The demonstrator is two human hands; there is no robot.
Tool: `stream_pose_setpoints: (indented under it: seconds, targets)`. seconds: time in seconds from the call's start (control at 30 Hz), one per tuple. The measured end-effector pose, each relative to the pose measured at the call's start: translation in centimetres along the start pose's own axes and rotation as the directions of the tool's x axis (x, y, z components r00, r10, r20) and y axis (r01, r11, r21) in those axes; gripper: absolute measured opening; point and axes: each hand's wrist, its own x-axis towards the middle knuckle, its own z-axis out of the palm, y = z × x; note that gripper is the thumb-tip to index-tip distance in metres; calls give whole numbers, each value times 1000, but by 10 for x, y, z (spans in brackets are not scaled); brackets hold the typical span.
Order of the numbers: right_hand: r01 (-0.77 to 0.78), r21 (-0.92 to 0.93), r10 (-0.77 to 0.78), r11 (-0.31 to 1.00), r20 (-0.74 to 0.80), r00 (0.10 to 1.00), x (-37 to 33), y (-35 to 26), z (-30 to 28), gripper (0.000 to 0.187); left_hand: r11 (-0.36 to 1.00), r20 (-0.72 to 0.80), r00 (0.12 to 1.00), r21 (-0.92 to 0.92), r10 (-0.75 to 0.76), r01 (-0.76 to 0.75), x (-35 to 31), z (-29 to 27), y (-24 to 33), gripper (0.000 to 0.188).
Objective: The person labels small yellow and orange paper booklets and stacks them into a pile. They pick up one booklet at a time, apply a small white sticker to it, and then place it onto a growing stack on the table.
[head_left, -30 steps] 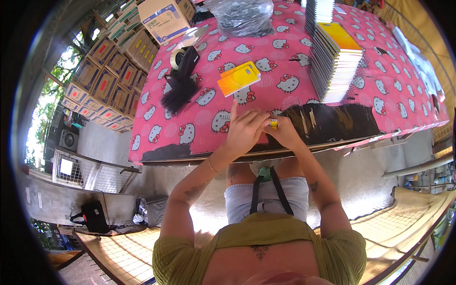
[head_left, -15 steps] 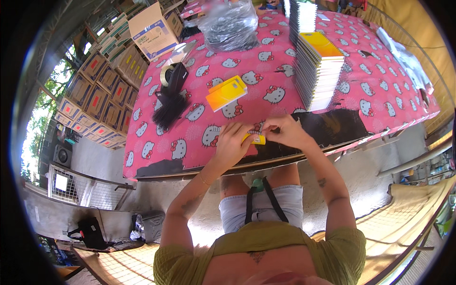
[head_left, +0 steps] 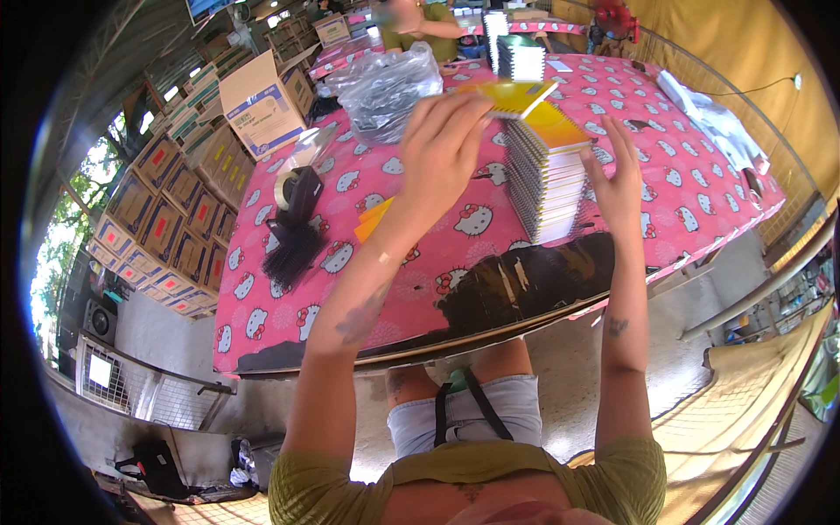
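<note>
My left hand (head_left: pixel 444 140) is raised over the table, its fingers closed on the edge of a yellow spiral notebook (head_left: pixel 523 98). That notebook hangs tilted just above a tall stack of spiral notebooks (head_left: pixel 551 197) with a yellow cover on top. To the right of the stack, my right hand (head_left: pixel 619 175) is open, fingers up and apart, with nothing in it. Partly hidden behind my left forearm lie yellow-orange covers or booklets (head_left: pixel 372 219).
On the pink patterned table (head_left: pixel 472 262) stand a black tape dispenser (head_left: pixel 299 197), a pile of black bristle-like strands (head_left: pixel 293 255), a clear plastic bag (head_left: pixel 385 92) and another notebook stack (head_left: pixel 522 61). An open carton (head_left: pixel 262 105) is at far left. Across the table is another person (head_left: pixel 429 26).
Both hands have left the near table edge, where they held a small yellow thing. My left hand now holds a yellow notebook over the stack; my right hand has opened beside it. The view has tilted upward.
</note>
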Motion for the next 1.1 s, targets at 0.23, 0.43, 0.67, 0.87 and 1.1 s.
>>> stream_pose_setpoints:
  seconds: [0.23, 0.43, 0.67, 0.87, 1.1]
  targets:
    - [-428, 445, 242, 786, 416, 877, 11, 73, 24, 48, 823, 444, 872, -404, -205, 399, -32, 110, -41, 21]
    - [-489, 456, 251, 744, 487, 836, 14, 73, 21, 49, 864, 362, 923, -416, -130, 285, -27, 106, -48, 25]
    - [-245, 318, 272, 916, -43, 961, -45, 20, -64, 37, 907, 607, 676, 228, -417, 355, -124, -40, -83, 37]
    - [-392, 534, 244, 749, 327, 913, -125, -57, 9, 23, 913, 513, 801, 397, -308, 96, -235, -104, -80, 27]
    - [-682, 523, 85, 511, 759, 646, -178, -73, 94, 51, 964, 667, 696, 171, -265, 203, -181, -93, 9, 19]
